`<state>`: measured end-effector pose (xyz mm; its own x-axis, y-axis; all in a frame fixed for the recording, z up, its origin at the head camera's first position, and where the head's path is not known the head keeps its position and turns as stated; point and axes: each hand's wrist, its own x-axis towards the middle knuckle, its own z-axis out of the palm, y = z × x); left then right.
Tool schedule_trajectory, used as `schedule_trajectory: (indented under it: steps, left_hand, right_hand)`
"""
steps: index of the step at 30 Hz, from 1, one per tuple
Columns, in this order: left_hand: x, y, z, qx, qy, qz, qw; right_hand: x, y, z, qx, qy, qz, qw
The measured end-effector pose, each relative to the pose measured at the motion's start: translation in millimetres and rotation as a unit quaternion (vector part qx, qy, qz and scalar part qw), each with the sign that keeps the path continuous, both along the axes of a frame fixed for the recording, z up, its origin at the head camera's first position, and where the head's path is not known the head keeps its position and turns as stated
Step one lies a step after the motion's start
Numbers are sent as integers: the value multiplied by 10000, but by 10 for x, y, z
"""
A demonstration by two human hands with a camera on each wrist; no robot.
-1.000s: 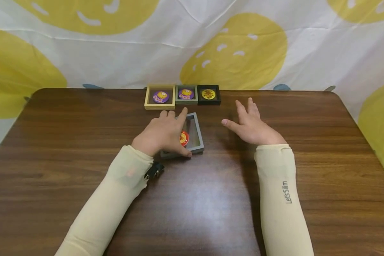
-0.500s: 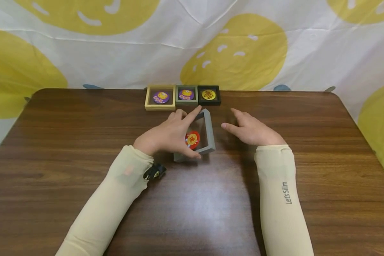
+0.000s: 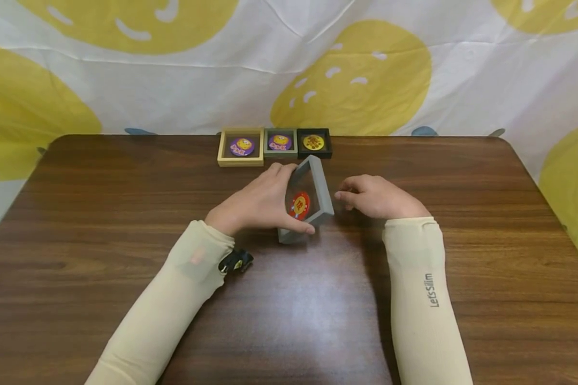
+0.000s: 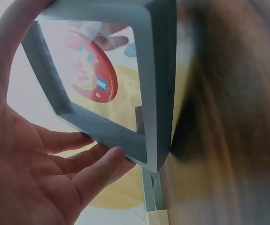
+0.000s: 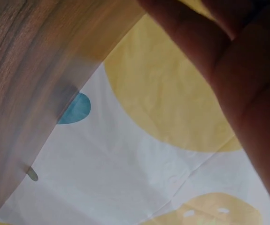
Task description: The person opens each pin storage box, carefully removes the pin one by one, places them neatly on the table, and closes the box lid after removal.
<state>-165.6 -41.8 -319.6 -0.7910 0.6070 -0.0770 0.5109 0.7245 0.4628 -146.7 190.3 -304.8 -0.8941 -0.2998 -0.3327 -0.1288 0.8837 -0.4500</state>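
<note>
My left hand (image 3: 257, 200) grips a grey square display frame (image 3: 322, 187) by its left side, thumb along the near edge and fingers at the far edge. The frame stands tilted up, its lower edge at or near the tabletop. A red round badge (image 3: 300, 206) with a gold centre sits in the frame's clear middle. The left wrist view shows the same frame (image 4: 156, 89) with the badge (image 4: 104, 75) behind clear film. Just right of the frame, my right hand (image 3: 378, 197) has its fingers loosely curled, apart from it, and no held thing is visible.
Along the table's back edge stand a cream frame (image 3: 222, 155), a green frame (image 3: 280, 154) and a black frame (image 3: 314, 155), side by side, each with a round badge. Behind the brown wooden table (image 3: 139, 214) hangs a white curtain (image 3: 212, 91) with yellow shapes.
My left hand has tilted the grey frame up from lying nearly flat and moved it rightward. My right hand's fingers have gone from spread to curled.
</note>
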Motion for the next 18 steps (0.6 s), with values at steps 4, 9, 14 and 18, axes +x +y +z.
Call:
schedule_trajectory:
  steps: [4, 9, 14, 18]
  left_hand:
    - [-1, 2, -14, 174, -39, 159, 9997]
    - [-8, -9, -19, 293, -72, 292, 9991]
    - [-3, -20, -8, 307, -151, 397, 9986]
    - [2, -21, -11, 416, -280, 448, 9977]
  right_hand:
    - [4, -17, -5, -152, 231, 193, 9994]
    - [7, -62, 20, -166, 470, 305, 9983]
    - [12, -115, 52, -136, 641, 373, 9972]
    - [21, -172, 82, -170, 727, 467, 9961]
